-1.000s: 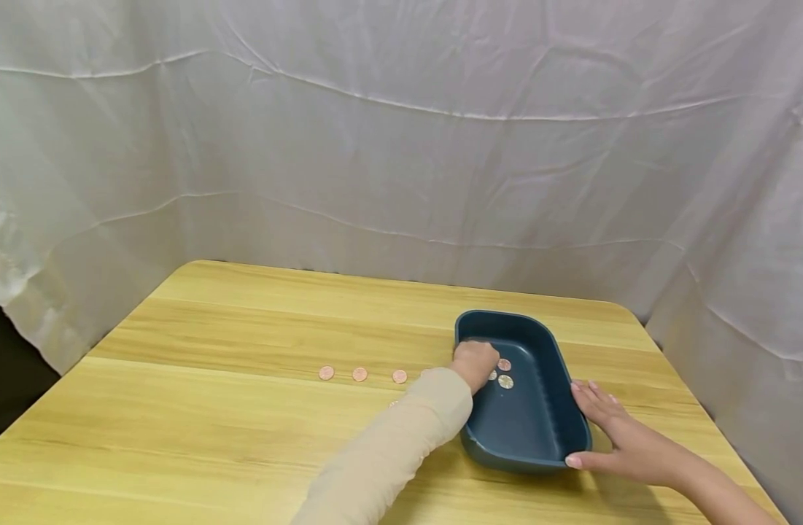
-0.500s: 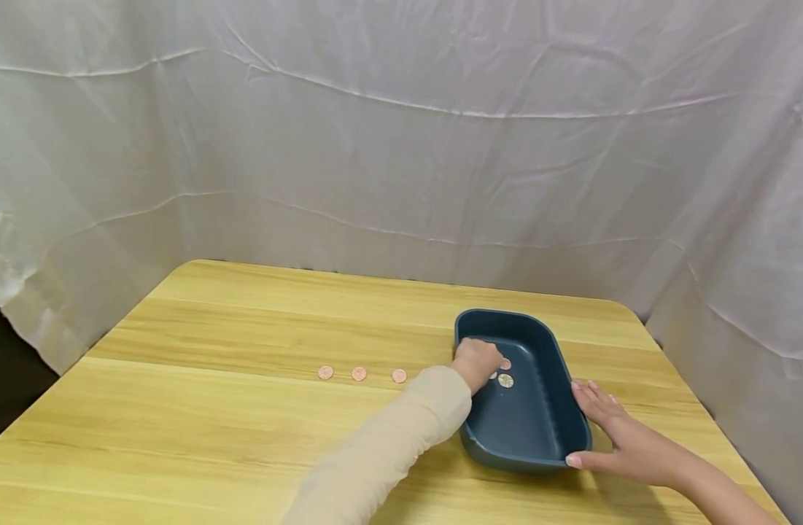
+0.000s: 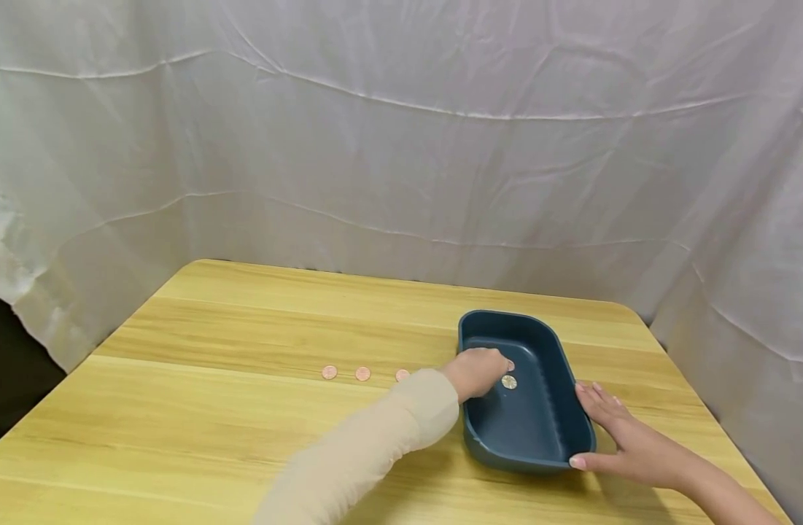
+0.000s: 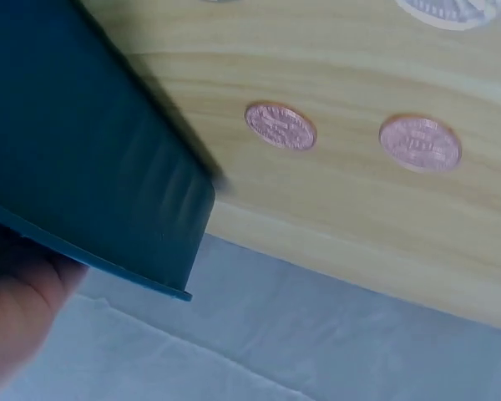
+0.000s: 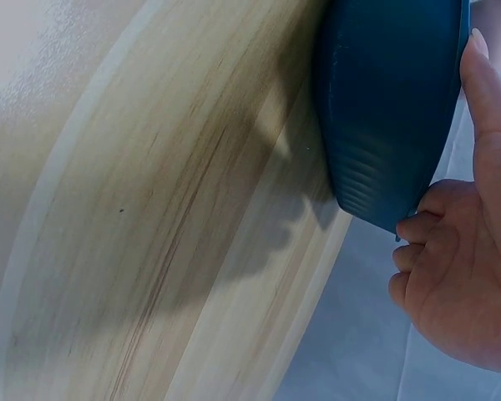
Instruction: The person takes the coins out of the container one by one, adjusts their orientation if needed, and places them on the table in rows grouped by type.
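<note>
Bin (image 3: pixel 516 430): dark blue, rounded;
Coins (image 3: pixel 362 373): coppery; goldish one (image 3: pixel 509 382) inside;
Your left hand (image 3: pixel 478 370): inside, can't tell its grip;
Your right hand (image 3: pixel 634 441): spread against bin

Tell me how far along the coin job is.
Partway, seemingly emptying the bin. Done: at least three coppery coins lie in a row on the table. In hand: the left hand reaches inside, its grip hidden, while the right hand touches the bin. Remaining: at least two coins inside the bin.

The tray (image 3: pixel 522 430) is dark blue, the coins (image 3: pixel 362 373) coppery or paler, the table (image 3: pixel 178 430) yellow wood-grained.
</note>
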`<state>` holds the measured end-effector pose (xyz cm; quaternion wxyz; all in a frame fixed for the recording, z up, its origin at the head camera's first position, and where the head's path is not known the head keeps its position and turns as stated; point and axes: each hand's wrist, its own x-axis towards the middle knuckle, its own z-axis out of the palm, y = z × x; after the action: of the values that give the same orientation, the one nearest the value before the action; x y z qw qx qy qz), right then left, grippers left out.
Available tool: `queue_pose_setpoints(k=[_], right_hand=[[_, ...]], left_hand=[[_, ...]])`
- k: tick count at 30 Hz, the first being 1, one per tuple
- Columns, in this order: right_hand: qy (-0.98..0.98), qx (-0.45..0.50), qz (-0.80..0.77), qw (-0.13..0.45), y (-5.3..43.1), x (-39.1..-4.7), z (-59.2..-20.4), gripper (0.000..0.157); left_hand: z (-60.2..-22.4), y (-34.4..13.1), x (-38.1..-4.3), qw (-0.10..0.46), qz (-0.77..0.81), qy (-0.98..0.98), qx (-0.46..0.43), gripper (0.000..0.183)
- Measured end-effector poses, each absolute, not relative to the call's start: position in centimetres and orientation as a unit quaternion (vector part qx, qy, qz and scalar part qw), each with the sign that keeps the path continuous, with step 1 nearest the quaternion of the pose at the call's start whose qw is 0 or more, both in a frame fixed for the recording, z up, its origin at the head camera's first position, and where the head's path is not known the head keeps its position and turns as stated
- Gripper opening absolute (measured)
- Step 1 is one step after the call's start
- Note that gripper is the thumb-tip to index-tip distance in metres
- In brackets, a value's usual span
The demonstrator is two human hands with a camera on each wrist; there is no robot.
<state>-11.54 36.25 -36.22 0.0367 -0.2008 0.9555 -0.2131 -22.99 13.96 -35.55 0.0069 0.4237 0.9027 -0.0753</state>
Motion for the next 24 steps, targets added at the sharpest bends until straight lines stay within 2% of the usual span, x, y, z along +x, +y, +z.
queue_pose_setpoints(k=[3,7,11,19,24], right_hand=[[0.955,-0.200,-0.215,0.037,36.2,-11.5,-36.3,0.091],[0.953,-0.192,-0.229,0.046,36.3,-11.6,-36.4,0.091],[0.946,-0.179,-0.262,0.062,36.4,-11.6,-36.5,0.090],[0.952,-0.183,-0.238,0.048,36.4,-11.6,-36.5,0.091],[0.947,-0.175,-0.263,0.061,36.3,-11.7,-36.4,0.091]], left_hand=[[-35.7,13.6,-22.9,0.024,-0.022,0.898,0.440,0.030],[-35.7,13.0,-22.7,0.041,0.059,0.886,0.459,0.005],[-35.5,12.3,-22.5,0.035,0.124,0.866,0.482,0.018],[-35.2,10.9,-21.7,0.055,0.254,0.846,0.466,0.013],[-35.3,9.8,-21.1,0.058,0.325,0.833,0.443,0.010]])
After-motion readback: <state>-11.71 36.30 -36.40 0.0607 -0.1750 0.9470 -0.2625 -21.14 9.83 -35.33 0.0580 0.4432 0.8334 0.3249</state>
